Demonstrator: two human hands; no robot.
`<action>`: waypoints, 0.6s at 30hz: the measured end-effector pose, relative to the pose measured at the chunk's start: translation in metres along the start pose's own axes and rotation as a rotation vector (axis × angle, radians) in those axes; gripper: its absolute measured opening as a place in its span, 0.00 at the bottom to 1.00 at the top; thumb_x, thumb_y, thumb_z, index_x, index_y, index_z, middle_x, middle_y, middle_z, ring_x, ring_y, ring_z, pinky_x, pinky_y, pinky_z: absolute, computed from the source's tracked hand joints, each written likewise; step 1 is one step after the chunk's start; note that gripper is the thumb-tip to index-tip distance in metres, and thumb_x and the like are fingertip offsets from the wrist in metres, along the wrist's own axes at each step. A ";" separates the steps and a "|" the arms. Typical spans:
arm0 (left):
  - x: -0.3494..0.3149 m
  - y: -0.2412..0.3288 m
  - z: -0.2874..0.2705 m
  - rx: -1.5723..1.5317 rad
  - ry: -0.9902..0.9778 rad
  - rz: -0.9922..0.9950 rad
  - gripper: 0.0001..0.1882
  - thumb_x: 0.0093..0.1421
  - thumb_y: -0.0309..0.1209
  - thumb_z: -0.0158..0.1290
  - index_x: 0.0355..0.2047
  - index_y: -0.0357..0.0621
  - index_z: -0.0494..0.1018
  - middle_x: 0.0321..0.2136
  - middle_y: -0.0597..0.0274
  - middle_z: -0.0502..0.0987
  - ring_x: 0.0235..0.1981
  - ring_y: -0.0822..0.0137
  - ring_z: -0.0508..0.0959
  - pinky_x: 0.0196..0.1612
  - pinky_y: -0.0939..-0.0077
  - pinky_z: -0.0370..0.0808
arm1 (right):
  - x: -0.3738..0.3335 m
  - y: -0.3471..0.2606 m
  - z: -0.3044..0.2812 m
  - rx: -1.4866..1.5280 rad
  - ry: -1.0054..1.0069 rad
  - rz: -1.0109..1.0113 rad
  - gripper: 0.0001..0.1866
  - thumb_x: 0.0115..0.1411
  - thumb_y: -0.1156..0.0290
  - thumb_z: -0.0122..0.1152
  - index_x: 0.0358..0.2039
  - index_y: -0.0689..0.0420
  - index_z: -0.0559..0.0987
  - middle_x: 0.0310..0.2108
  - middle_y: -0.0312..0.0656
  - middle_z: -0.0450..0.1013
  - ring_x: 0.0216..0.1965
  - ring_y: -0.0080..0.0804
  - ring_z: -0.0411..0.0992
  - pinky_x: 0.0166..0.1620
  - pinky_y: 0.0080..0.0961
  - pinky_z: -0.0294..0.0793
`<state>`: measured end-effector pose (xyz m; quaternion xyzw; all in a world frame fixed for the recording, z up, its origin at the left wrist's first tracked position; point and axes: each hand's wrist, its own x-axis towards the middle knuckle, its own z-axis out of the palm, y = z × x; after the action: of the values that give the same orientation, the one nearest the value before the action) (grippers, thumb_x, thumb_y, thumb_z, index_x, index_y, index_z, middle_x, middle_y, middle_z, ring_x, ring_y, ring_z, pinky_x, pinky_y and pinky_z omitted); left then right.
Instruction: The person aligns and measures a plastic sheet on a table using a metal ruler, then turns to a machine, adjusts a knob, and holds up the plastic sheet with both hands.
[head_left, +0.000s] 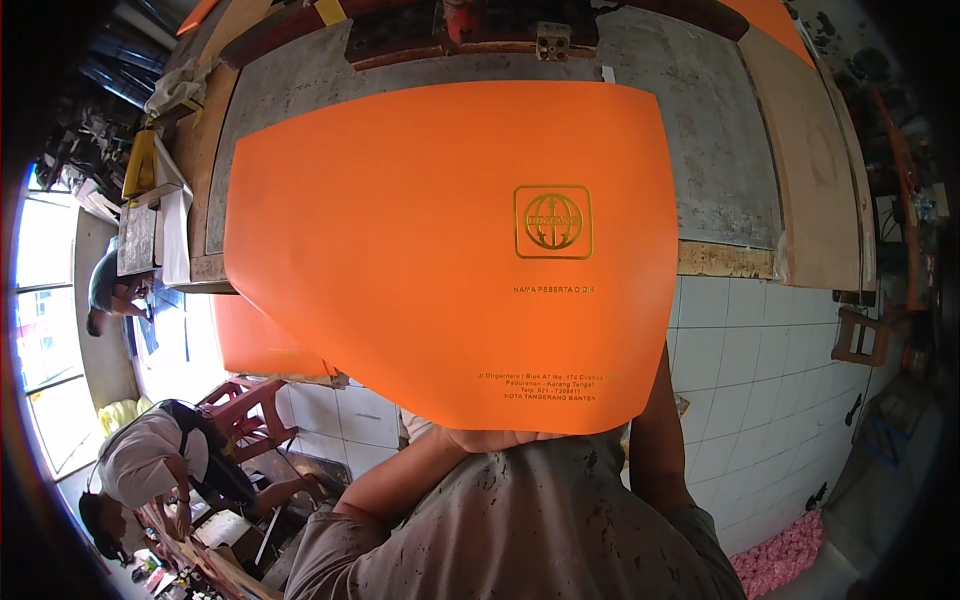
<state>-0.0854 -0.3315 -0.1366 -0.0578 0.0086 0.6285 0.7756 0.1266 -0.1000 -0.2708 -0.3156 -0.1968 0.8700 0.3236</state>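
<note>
A large orange cover sheet fills the middle of the view, slightly bowed, with a gold globe emblem and gold lettering on its right part. Its near edge rests in my left hand, which is closed at that edge close to my body; most of the fingers are hidden by the sheet. My right forearm rises along the sheet's right side and passes behind it, so the right hand is hidden. Beyond the sheet lies a grey worktable top with wooden edging, partly covered by the sheet.
A dark machine base with a red post stands at the table's far side. More orange sheets lie at left, near a red stool. One person bends at lower left; another is by the windows. White floor tiles show at right.
</note>
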 end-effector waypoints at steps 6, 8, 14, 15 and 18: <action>-0.001 -0.002 0.001 0.012 -0.003 0.014 0.50 0.64 0.68 0.43 0.71 0.38 0.55 0.67 0.41 0.63 0.63 0.47 0.69 0.63 0.56 0.67 | -0.005 0.001 0.002 -0.023 0.004 -0.006 0.32 0.76 0.47 0.40 0.65 0.62 0.67 0.59 0.48 0.72 0.56 0.41 0.76 0.53 0.37 0.80; 0.000 0.000 -0.006 -0.031 -0.090 -0.006 0.49 0.65 0.66 0.43 0.72 0.40 0.55 0.68 0.42 0.61 0.64 0.47 0.67 0.64 0.55 0.65 | -0.005 0.000 0.005 -0.034 0.004 -0.007 0.32 0.76 0.47 0.40 0.65 0.62 0.67 0.59 0.48 0.72 0.56 0.41 0.75 0.53 0.37 0.80; -0.012 -0.004 -0.019 -0.083 0.117 -0.099 0.45 0.67 0.63 0.43 0.71 0.41 0.57 0.68 0.45 0.61 0.66 0.48 0.65 0.67 0.53 0.62 | -0.009 -0.003 0.010 -0.112 0.030 -0.026 0.32 0.76 0.47 0.40 0.65 0.62 0.67 0.59 0.48 0.72 0.56 0.41 0.75 0.53 0.37 0.80; -0.012 -0.004 -0.018 -0.075 0.225 -0.113 0.44 0.68 0.63 0.43 0.71 0.41 0.57 0.68 0.45 0.61 0.66 0.49 0.65 0.67 0.52 0.62 | -0.010 -0.003 0.010 -0.163 0.042 -0.035 0.32 0.76 0.47 0.40 0.65 0.62 0.67 0.59 0.48 0.72 0.56 0.41 0.75 0.53 0.37 0.80; -0.007 -0.002 -0.020 -0.294 0.024 -0.094 0.40 0.71 0.54 0.41 0.69 0.31 0.54 0.64 0.39 0.63 0.65 0.49 0.66 0.67 0.65 0.67 | -0.018 -0.002 0.021 -0.499 0.121 -0.061 0.32 0.76 0.47 0.40 0.65 0.62 0.67 0.60 0.48 0.72 0.56 0.41 0.75 0.53 0.37 0.80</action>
<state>-0.0838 -0.3408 -0.1554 -0.1783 -0.0770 0.5851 0.7873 0.1242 -0.1141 -0.2468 -0.4311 -0.3949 0.7641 0.2729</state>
